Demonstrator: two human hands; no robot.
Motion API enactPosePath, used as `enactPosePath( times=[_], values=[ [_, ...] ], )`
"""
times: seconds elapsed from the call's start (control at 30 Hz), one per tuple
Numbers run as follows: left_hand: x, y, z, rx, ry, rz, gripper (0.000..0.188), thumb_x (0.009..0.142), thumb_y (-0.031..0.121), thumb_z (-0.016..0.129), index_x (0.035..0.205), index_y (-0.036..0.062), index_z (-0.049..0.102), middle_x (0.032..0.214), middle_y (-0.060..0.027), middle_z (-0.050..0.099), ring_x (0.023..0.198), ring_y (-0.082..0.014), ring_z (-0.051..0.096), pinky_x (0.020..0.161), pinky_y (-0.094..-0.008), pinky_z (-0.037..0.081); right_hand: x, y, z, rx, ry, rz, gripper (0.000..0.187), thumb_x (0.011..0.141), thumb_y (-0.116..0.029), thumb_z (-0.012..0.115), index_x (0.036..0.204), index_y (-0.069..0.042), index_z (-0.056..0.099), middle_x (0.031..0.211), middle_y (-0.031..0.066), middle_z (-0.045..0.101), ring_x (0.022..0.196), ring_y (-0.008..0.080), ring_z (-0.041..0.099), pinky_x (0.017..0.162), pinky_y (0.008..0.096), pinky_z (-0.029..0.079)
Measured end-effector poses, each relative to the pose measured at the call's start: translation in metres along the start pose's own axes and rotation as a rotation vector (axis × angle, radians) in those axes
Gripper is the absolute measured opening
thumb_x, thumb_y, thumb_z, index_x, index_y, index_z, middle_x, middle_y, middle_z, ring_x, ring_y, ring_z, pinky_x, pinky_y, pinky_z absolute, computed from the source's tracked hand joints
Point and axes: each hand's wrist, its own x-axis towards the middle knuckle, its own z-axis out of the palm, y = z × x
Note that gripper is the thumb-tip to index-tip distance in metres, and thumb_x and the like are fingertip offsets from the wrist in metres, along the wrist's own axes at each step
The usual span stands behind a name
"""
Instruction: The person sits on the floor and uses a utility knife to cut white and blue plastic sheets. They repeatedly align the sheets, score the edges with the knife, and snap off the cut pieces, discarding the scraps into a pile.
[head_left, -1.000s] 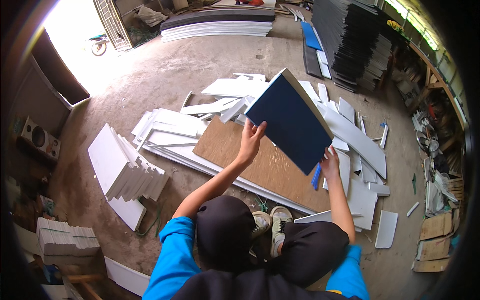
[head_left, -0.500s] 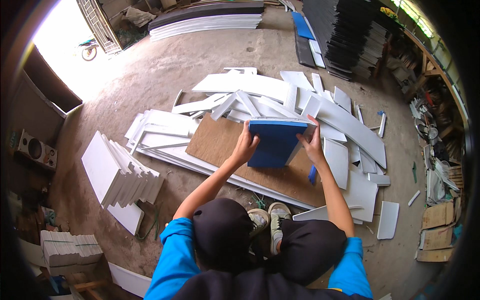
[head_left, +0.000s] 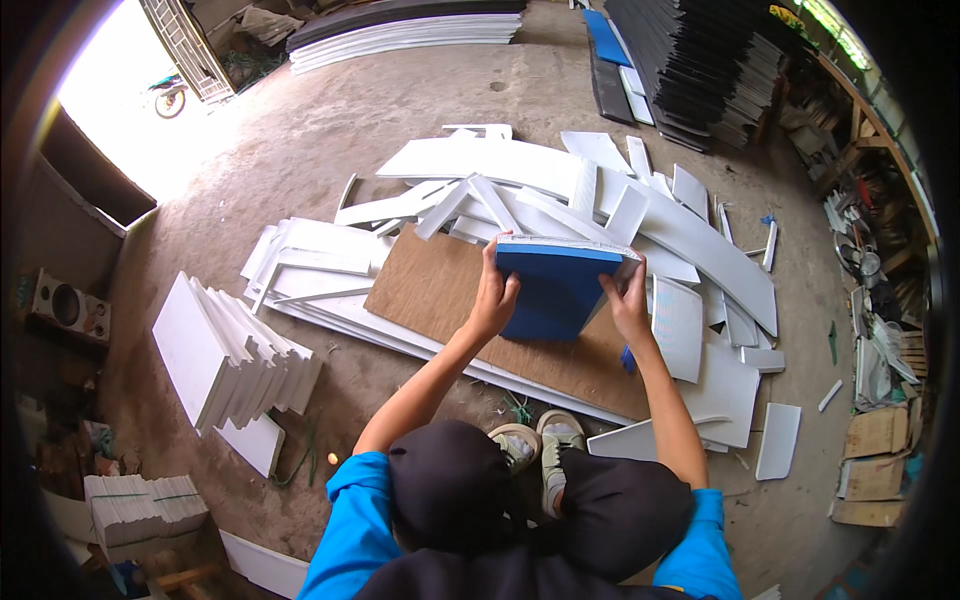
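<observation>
Between my hands stands a stack of rectangular foam sheets (head_left: 550,290), blue on the side toward me and white along the top and right edges. My left hand (head_left: 492,298) grips its left edge, thumb on the blue face. On the opposite edge my right hand (head_left: 627,297) is closed, with its thumb against the blue face as well. The stack is upright over a brown wooden board (head_left: 425,285), its lower edge at or near the board. A small blue scrap (head_left: 627,359) lies by my right wrist.
White foam offcuts (head_left: 480,160) are heaped beyond and around the board. At left stands a leaning stack of white foam pieces (head_left: 195,345). Banded white pieces (head_left: 145,510) sit at lower left. Tall black sheets (head_left: 690,75) rise at the far right, and a speaker (head_left: 70,308) is at the left wall.
The foam stack has tilted slightly, and its right edge has shifted a little right and down with my right hand. Both hands keep their hold. The whole view has shifted slightly.
</observation>
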Motion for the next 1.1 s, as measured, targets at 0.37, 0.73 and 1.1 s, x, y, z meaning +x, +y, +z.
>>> enactPosePath(
  times=[0.37, 0.73, 1.1],
  values=[
    [0.002, 0.001, 0.0, 0.029, -0.006, 0.099, 0.065, 0.074, -0.004, 0.037, 0.134, 0.0017, 0.013, 0.136, -0.0218, 0.024, 0.125, -0.0361, 0.027, 0.104, -0.0399, 0.019, -0.003, -0.003, 0.001, 0.021, -0.001, 0.007, 0.051, 0.084, -0.013, 0.059, 0.124, -0.006, 0.027, 0.116, 0.015, 0.044, 0.108, 0.022, 0.044, 0.092, 0.032, 0.035],
    [-0.007, 0.007, 0.002, 0.013, -0.022, 0.023, 0.04, 0.087, 0.007, 0.048, 0.122, 0.0011, 0.03, 0.11, -0.0192, 0.044, 0.104, -0.0284, 0.045, 0.092, -0.0343, 0.033, 0.012, -0.072, -0.005, -0.487, 0.059, -0.428, 0.07, 0.073, -0.018, 0.069, 0.129, -0.005, 0.028, 0.121, 0.016, 0.042, 0.116, 0.0271, 0.038, 0.1, 0.0384, 0.029],
    [0.025, 0.059, -0.015, 0.514, -0.334, 0.177, 0.05, 0.077, 0.021, 0.063, 0.119, 0.004, 0.04, 0.104, -0.018, 0.054, 0.099, -0.0322, 0.052, 0.086, -0.0388, 0.041, 0.001, -0.047, -0.016, -0.054, -0.055, -0.006, 0.042, 0.075, -0.01, 0.067, 0.113, -0.003, 0.05, 0.106, 0.009, 0.058, 0.098, 0.0189, 0.055, 0.084, 0.0295, 0.044]
  ],
)
